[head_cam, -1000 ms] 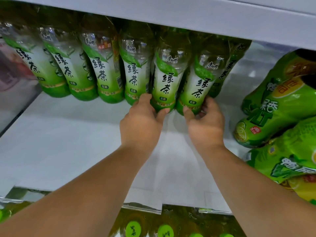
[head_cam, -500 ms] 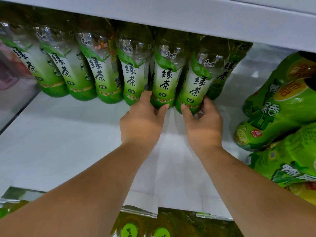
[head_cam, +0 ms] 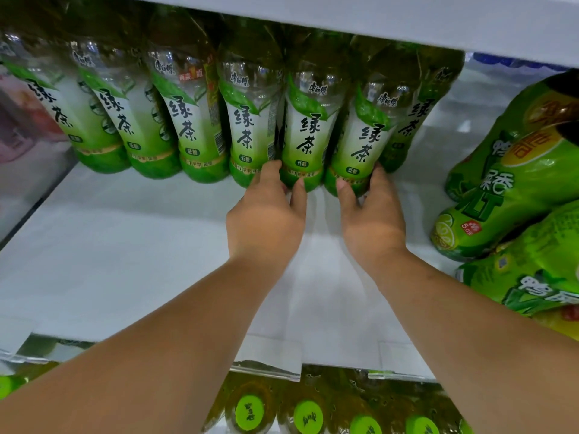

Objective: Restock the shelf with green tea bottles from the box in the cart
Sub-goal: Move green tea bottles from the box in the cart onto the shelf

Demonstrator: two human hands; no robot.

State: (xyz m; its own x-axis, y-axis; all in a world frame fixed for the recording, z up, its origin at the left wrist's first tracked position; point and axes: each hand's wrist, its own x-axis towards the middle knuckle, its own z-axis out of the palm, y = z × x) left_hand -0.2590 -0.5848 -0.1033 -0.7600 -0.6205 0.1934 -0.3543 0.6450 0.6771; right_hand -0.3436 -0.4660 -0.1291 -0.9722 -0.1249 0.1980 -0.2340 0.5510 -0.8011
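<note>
A row of several green tea bottles with white-and-green labels stands at the back of the white shelf (head_cam: 125, 245). My left hand (head_cam: 266, 220) grips the base of one bottle (head_cam: 308, 133), thumb on its front and fingers behind it on the left. Just to the right, my right hand (head_cam: 372, 220) holds the base of the neighbouring bottle (head_cam: 365, 142), its thumb on the front and fingers wrapped round the right side. One more bottle (head_cam: 416, 117) stands behind that one. Both bottles are upright on the shelf. The bottle tops are hidden by the shelf board above.
Large green bottles of another drink (head_cam: 517, 195) lie stacked at the right edge. The upper shelf board (head_cam: 407, 20) hangs low over the row. Green caps of bottles (head_cam: 308, 416) show on the shelf below. A pink item (head_cam: 18, 126) sits at the far left.
Both hands have slid the two bottles further back on the shelf, into line with the row. The grips are unchanged.
</note>
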